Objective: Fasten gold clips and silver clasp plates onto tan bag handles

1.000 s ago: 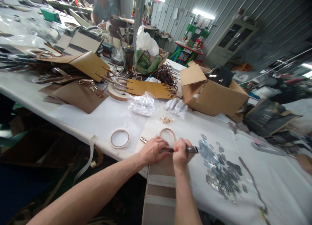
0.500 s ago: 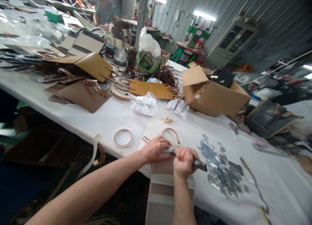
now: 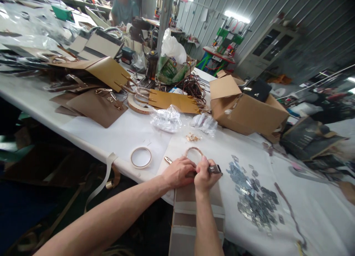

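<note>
My left hand (image 3: 179,172) presses down on the top edge of a beige bag piece with pale stripes (image 3: 195,215) that hangs over the table's front edge. Its curved handle (image 3: 194,150) arches just beyond my fingers. My right hand (image 3: 204,176) is fisted around a metal tool (image 3: 215,169) whose end sticks out to the right, and it touches the left hand. A pile of small grey metal plates (image 3: 253,197) lies to the right of the tool. A small metal clasp (image 3: 168,160) lies left of my left hand.
A tape ring (image 3: 141,157) lies near the table's front edge. Tan leather pieces (image 3: 95,106), plastic bags (image 3: 165,118), small gold fittings (image 3: 192,137) and an open cardboard box (image 3: 245,110) sit further back. Another person sits at the far benches (image 3: 124,8).
My right hand swung the tool down and right half a second ago, then came back up against the left hand. The left hand stayed on the bag piece.
</note>
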Demonstrator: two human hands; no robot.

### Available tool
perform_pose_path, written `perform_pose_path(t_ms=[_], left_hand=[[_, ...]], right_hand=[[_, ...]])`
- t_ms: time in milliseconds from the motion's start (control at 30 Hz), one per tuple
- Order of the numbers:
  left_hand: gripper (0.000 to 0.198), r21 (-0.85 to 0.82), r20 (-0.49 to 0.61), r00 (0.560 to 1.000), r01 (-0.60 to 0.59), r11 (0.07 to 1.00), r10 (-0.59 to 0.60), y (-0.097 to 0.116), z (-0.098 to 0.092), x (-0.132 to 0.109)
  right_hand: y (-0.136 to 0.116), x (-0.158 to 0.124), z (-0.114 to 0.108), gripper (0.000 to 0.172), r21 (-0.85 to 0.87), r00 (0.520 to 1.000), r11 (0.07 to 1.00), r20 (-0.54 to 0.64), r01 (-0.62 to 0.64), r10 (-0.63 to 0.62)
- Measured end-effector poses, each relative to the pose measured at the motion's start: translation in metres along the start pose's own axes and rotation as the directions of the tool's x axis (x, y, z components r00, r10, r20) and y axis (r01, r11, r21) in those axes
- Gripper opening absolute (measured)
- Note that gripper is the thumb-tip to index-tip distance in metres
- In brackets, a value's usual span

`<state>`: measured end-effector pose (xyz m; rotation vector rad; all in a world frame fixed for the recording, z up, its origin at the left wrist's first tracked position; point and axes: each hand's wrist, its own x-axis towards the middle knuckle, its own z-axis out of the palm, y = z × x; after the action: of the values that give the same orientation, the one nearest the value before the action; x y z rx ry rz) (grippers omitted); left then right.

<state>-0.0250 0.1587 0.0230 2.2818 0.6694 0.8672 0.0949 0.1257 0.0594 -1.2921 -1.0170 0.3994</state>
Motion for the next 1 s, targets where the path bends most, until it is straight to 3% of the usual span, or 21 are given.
perform_pose_path(t_ms=[100, 233, 333, 433, 667, 767, 900, 1000], left_hand=[[0.033, -0.024, -0.058, 0.998, 0.005, 1.0, -0.006, -0.003, 0.001, 0.0], [0.048, -0.006, -0.078, 0.997, 0.025, 1.0, -0.025, -0.006, 0.004, -0.002], [0.046, 0.011, -0.052, 0.998, 0.038, 0.999, -0.037, -0.005, 0.004, -0.001], [0.045, 0.034, -0.024, 0.999, 0.047, 0.998, -0.047, -0.003, 0.002, 0.0], [0.029, 0.061, -0.011, 1.0, 0.027, 0.998, -0.027, -0.001, 0.002, 0.002], [0.024, 0.079, -0.012, 0.999, 0.034, 0.996, -0.033, 0.0, 0.001, 0.003], [0.036, 0.091, -0.033, 0.998, 0.062, 0.994, -0.059, 0.0, 0.002, 0.004], [0.043, 0.086, -0.039, 0.998, 0.062, 0.994, -0.059, 0.0, 0.003, 0.005]], right_hand=[[-0.005, 0.014, -0.002, 0.05, 0.188, 0.995, 0.98, -0.069, -0.062, 0.076], [-0.008, 0.032, -0.002, 0.052, 0.319, 0.986, 0.935, 0.001, -0.156, 0.164], [-0.005, 0.04, 0.005, 0.052, 0.233, 0.97, 0.942, 0.108, -0.24, 0.22], [-0.001, 0.043, 0.011, 0.052, 0.089, 0.957, 0.965, 0.176, -0.246, 0.228], [0.007, 0.015, 0.0, 0.048, -0.149, 0.977, 0.989, 0.212, 0.015, 0.017], [-0.001, 0.007, -0.004, 0.048, 0.006, 0.992, 1.0, 0.124, 0.013, -0.014], [-0.03, 0.02, -0.009, 0.048, 0.357, 0.998, 0.934, 0.053, 0.001, -0.021], [-0.04, 0.027, -0.01, 0.046, 0.427, 0.994, 0.901, 0.036, 0.076, -0.101]])
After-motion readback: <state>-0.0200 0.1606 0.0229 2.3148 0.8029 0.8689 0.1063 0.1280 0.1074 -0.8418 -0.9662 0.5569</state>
